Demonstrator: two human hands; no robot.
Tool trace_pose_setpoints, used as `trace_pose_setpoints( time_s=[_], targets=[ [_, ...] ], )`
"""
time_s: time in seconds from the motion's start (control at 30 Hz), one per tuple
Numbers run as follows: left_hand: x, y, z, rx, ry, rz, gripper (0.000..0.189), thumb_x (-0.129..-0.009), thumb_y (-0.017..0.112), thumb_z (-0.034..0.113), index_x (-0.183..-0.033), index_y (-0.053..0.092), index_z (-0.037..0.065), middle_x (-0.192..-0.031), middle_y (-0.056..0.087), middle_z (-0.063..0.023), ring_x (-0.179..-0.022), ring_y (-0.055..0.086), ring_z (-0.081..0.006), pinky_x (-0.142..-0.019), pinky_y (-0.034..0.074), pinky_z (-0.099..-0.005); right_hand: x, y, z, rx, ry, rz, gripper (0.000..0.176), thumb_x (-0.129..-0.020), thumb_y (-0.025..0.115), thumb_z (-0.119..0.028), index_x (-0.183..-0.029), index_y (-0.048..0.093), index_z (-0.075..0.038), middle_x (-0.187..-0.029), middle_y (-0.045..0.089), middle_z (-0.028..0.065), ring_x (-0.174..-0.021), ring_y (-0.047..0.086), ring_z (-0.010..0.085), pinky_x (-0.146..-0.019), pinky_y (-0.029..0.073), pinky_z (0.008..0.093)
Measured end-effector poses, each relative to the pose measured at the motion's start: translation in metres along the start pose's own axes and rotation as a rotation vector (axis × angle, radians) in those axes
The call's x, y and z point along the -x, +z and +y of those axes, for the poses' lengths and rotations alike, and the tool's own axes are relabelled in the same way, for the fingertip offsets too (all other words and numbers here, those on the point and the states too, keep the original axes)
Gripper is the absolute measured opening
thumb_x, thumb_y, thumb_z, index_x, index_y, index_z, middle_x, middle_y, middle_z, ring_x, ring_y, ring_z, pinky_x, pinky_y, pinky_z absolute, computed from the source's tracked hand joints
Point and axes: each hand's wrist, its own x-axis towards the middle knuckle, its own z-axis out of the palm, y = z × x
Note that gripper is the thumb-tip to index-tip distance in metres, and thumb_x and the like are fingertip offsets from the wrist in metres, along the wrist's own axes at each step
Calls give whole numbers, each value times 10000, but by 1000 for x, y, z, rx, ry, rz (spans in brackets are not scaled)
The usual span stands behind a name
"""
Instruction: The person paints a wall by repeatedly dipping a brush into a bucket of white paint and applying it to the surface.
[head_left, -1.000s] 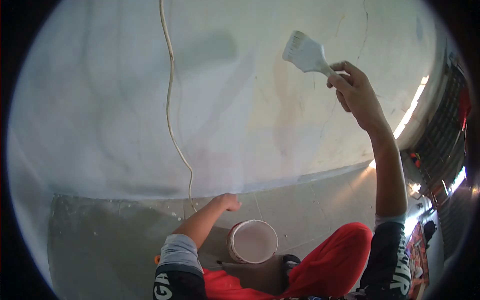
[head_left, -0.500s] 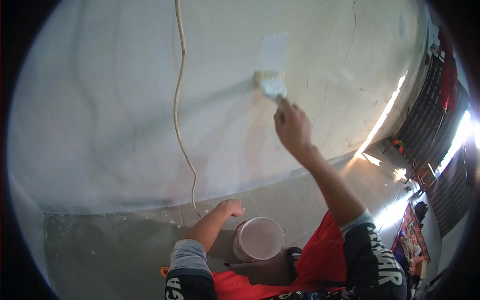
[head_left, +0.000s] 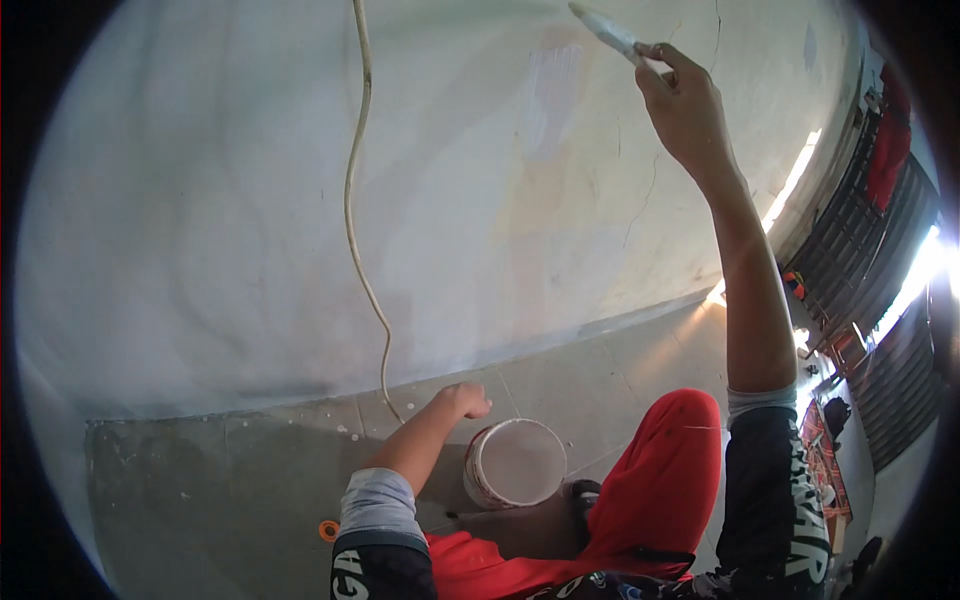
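The right hand [head_left: 688, 105] grips a paintbrush [head_left: 606, 29] high against the wall [head_left: 200, 220] — the left hand [head_left: 463, 400], seemingly clenched, rests by the paint bucket [head_left: 513, 463].

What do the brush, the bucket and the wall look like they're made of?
The brush is coated white and its handle is hidden in the right hand, so its material is unclear. The bucket looks like plastic: smooth thin rim, paint-smeared. The wall seems plaster or cement render: matte, hairline cracks, patchy stains.
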Motion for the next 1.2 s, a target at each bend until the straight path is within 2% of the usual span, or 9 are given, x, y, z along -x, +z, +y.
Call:
trace_pose_setpoints(
  time_s=[0.17,0.23,0.3,0.4,0.57,0.73,0.9,1.03,1.2],
  targets=[
    [2,-2,-3,-43,-17,-44,496,-950,464,411,-1172,631,-1,-1219,610,-221,-1159,570,-370,-990,449,-452,52,71,14,-55,-80,-45,291,-843,585,-129,-1109,623,-16,-742,614,265,-703,628,402,-640,492,489],
    [1,0,-6,-42,-59,-52,483,-950,467,407,-1180,632,16,-1237,605,-209,-1168,567,-362,-988,449,-454,113,109,24,43,-138,-109,366,-843,587,-113,-1188,566,8,-756,606,231,-706,612,409,-645,486,506],
    [-3,0,-10,-46,-65,-36,476,-949,469,408,-1182,634,27,-1241,605,-201,-1172,567,-356,-984,452,-455,172,125,23,-65,8,-247,388,-832,596,-96,-1206,552,-2,-753,603,221,-699,614,400,-635,492,499],
    [-3,3,-10,-65,-79,-25,464,-947,476,412,-1184,638,47,-1246,607,-188,-1176,569,-344,-973,458,-459,229,138,22,-93,224,-533,260,-806,575,-107,-1037,643,-11,-768,632,279,-785,640,423,-718,505,502],
    [3,0,3,-48,-115,-62,448,-943,488,414,-1196,638,76,-1246,613,-168,-1178,571,-332,-954,470,-462,210,127,31,-149,402,-677,223,-795,615,-172,-945,703,-33,-853,657,271,-841,653,423,-778,520,453],
    [5,0,6,-92,-132,-124,446,-937,495,416,-1221,625,98,-1284,596,-141,-1198,560,-319,-969,465,-460,80,82,23,-75,41,-351,207,-778,620,-166,-914,719,-46,-893,675,227,-902,652,400,-830,513,438],
    [3,5,0,-94,-125,-96,430,-929,506,401,-1228,625,116,-1291,594,-130,-1203,559,-311,-977,461,-459,-2,18,-24,-98,99,-132,291,-830,580,-200,-1045,676,-29,-791,662,243,-721,658,369,-685,518,414],
    [4,6,-4,-89,-147,-144,420,-923,511,401,-1222,632,132,-1286,598,-130,-1198,564,-310,-966,471,-458,27,45,-22,-81,12,26,273,-844,582,-186,-1061,640,-31,-695,626,237,-647,632,380,-614,488,444],
    [-13,26,-19,-84,-176,-94,379,-866,552,319,-1166,664,115,-1238,627,-135,-1155,597,-305,-926,493,-448,184,143,9,-36,63,-175,366,-832,596,-89,-1188,543,-22,-740,606,235,-727,606,422,-666,490,521]
  ],
)
